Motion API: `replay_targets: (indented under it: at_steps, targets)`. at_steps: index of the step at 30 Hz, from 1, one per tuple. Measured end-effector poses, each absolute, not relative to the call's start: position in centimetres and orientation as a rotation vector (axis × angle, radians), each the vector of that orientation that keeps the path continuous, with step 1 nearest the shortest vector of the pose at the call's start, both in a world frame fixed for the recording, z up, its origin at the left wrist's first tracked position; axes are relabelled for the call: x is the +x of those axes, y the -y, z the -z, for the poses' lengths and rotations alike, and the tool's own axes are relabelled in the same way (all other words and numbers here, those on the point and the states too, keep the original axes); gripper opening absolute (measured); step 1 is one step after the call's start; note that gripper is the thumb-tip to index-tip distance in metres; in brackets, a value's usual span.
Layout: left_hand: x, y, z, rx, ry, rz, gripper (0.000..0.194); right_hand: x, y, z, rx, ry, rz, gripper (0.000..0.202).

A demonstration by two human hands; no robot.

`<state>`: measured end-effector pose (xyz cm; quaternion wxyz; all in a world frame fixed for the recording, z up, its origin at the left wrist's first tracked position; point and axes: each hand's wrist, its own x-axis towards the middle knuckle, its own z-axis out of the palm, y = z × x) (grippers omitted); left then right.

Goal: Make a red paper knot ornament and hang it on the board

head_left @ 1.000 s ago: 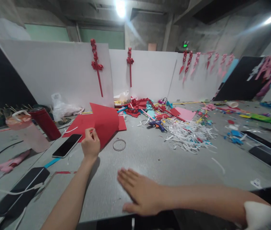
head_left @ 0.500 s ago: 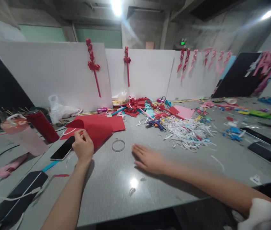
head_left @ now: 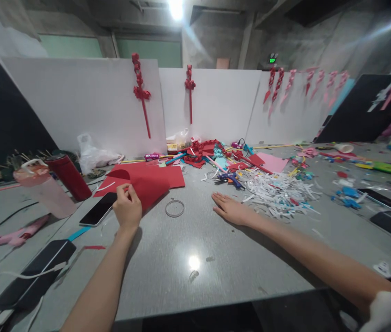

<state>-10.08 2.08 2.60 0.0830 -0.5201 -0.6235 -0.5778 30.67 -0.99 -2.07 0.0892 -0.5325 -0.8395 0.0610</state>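
My left hand [head_left: 128,206] is closed in a pinch at the near edge of a red sheet of paper [head_left: 152,186]. The sheet curls up beside the fingers, and its left part partly lies behind my hand. Flat on the grey table, fingers stretched out, my right hand [head_left: 232,210] holds nothing. A thin ring-shaped band [head_left: 174,208] lies between the two hands. Just beyond my right fingers is a dark blue glue gun [head_left: 232,179], next to a heap of white paper strips [head_left: 278,193].
Left of my arm are a phone [head_left: 98,209], a red tumbler [head_left: 69,177], a pink bottle [head_left: 45,189], a pink glue gun [head_left: 19,234] and a black power strip [head_left: 34,272] with cables. Red flower pieces [head_left: 198,152] are piled at the back by white partitions [head_left: 212,97].
My right hand has slid right across the table, away from the ring-shaped band and closer to the white strips. The left hand keeps its pinch on the red paper. The view has shifted slightly.
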Motion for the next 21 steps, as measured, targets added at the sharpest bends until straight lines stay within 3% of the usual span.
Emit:
replay_targets:
  at_steps: [14,17,21]
  targets:
    - [-9.8,-2.0,-2.5,-1.593,1.844,1.714,0.026,30.4,5.3,0.4,-1.632,2.475,-0.233,0.063]
    - [-9.7,-2.0,-2.4,-1.606,1.848,1.695,0.025,29.7,7.6,-1.5,-1.481,2.478,-0.447,0.055]
    - [-9.6,-2.0,-2.3,-1.623,1.858,1.685,0.025,28.7,10.3,-3.4,-1.067,2.382,-1.046,0.047]
